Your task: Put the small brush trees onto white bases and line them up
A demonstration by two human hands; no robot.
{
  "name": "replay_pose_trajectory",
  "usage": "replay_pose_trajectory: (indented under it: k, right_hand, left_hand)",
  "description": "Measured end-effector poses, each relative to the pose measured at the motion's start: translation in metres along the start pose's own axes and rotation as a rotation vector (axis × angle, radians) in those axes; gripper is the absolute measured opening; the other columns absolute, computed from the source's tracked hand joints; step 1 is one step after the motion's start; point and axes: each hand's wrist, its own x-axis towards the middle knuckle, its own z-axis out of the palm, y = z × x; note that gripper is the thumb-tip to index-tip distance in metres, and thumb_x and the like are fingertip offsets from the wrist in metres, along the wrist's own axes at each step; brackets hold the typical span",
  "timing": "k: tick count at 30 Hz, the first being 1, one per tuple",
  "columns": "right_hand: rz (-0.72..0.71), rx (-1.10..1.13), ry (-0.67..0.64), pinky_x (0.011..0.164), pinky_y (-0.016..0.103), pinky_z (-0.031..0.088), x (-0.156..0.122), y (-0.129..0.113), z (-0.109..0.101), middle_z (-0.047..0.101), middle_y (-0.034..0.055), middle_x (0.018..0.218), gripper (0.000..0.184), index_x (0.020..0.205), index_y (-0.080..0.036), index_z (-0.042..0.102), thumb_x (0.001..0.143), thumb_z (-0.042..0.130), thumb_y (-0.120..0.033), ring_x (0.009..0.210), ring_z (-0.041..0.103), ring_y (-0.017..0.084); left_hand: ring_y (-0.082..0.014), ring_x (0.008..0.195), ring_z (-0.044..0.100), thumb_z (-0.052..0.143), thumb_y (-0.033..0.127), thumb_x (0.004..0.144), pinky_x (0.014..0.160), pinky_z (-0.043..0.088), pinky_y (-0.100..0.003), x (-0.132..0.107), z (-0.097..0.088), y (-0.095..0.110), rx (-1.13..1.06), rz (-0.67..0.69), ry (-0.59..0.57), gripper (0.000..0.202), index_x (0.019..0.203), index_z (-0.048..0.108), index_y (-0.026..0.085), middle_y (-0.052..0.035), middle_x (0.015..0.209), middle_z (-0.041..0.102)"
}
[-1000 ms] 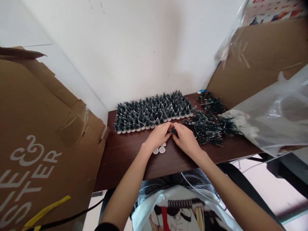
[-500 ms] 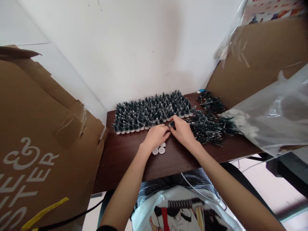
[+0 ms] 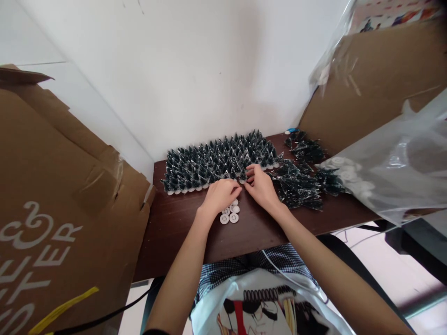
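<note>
Rows of miniature snow-tipped Christmas trees [image 3: 209, 163] stand upright on white round bases along the wall. One small tree [image 3: 243, 175] is upright at the near edge of the rows, between my hands. My right hand [image 3: 260, 188] is beside it, fingers apart, with the fingertips at or very near its right side. My left hand [image 3: 220, 196] is closed in front of the near row, thumb and forefinger close together; whatever they hold is hidden. Just below it, several loose white round bases [image 3: 229, 214] lie on the dark tabletop, partly covered by that hand.
To the right lies a heap of baseless trees [image 3: 298, 186], with a smaller pile [image 3: 307, 149] behind it. A clear plastic bag [image 3: 394, 167] holding white bases rests at the table's right end. Cardboard boxes stand at left [image 3: 70, 186] and right [image 3: 387, 79].
The small tree that was at my right fingertips now stands upright at the near row's edge. My right fingers have spread. My left hand has shifted slightly, showing more of the loose bases.
</note>
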Motion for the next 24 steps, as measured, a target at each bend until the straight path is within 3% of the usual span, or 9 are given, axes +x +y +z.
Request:
replay_pose_trajectory:
  k: [6,11,24]
  right_hand:
    - [0.023,0.001,0.063,0.073,0.034,0.049,-0.01,0.0,-0.003,0.066,0.0055,0.088,0.027,0.102,-0.019,0.051,0.076,0.054,-0.011,0.074,0.064,0.021]
    - [-0.045,-0.05,0.021,0.081,0.036,0.048,-0.017,-0.004,-0.007,0.07,0.0065,0.089,0.017,0.088,-0.02,0.057,0.08,0.049,-0.008,0.083,0.064,0.023]
    - [-0.067,-0.107,-0.055,0.087,0.039,0.047,-0.017,-0.006,-0.005,0.073,0.0085,0.098,0.018,0.093,-0.019,0.067,0.087,0.055,-0.008,0.097,0.062,0.027]
  left_hand:
    - [-0.0216,0.078,0.067,0.051,0.029,0.097,0.068,0.044,-0.028,-0.001,-0.002,0.002,-0.02,-0.006,-0.018,0.031,0.079,0.074,0.02,-0.0054,0.084,0.075]
    - [-0.0225,0.075,0.067,0.05,0.031,0.098,0.066,0.042,-0.028,-0.002,-0.002,0.003,-0.025,-0.007,-0.016,0.032,0.079,0.074,0.021,-0.0056,0.079,0.074]
    - [-0.0201,0.074,0.065,0.049,0.03,0.097,0.064,0.038,-0.027,-0.001,-0.001,0.005,-0.025,0.014,-0.04,0.031,0.081,0.073,0.02,-0.0048,0.081,0.074]
